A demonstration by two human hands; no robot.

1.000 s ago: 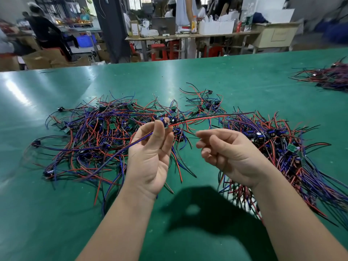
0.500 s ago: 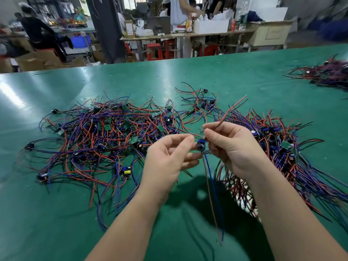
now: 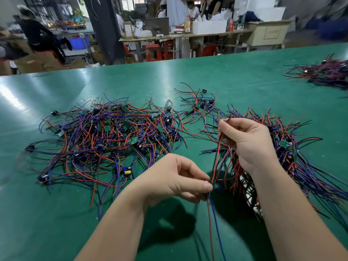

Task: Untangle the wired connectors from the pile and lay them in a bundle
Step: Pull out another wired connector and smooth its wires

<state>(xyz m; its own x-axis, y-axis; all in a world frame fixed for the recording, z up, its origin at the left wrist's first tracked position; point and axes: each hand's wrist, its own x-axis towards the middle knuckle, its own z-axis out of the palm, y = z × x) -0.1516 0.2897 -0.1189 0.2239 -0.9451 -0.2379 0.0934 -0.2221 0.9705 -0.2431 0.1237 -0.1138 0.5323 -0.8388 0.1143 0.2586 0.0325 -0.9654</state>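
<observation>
Wired connector pinched: left hand fingers below, right hand fingers above.

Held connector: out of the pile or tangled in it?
Out, apparently: left hand pinches it, red and blue wires dangling free; right hand grips its red-black pair.

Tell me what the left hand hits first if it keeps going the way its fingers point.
Its fingers point right, so the left hand would probably first meet the wire bundle lying under the right forearm; depth is unclear, so it might pass above it.
</observation>
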